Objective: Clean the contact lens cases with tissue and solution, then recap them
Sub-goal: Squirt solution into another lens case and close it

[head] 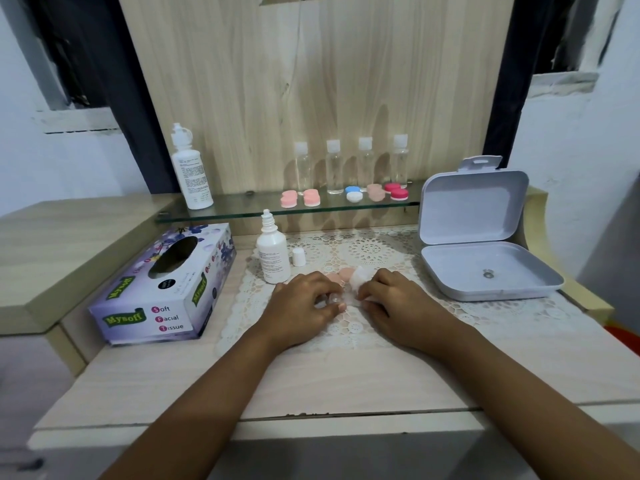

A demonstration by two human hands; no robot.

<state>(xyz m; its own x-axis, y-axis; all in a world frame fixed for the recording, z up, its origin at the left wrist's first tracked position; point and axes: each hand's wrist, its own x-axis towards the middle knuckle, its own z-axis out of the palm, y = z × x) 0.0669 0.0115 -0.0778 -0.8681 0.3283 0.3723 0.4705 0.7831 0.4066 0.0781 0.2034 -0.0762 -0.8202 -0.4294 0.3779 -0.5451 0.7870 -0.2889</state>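
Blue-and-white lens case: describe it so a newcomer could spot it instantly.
Find the glass shelf against the wooden back panel. In the row lined along it, the blue-and-white lens case sits third from the left. The other cases are all pink or red.

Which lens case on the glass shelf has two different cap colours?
The middle one of five, the blue-and-white case. The others are single-coloured: two pink cases, a peach case, a red case.
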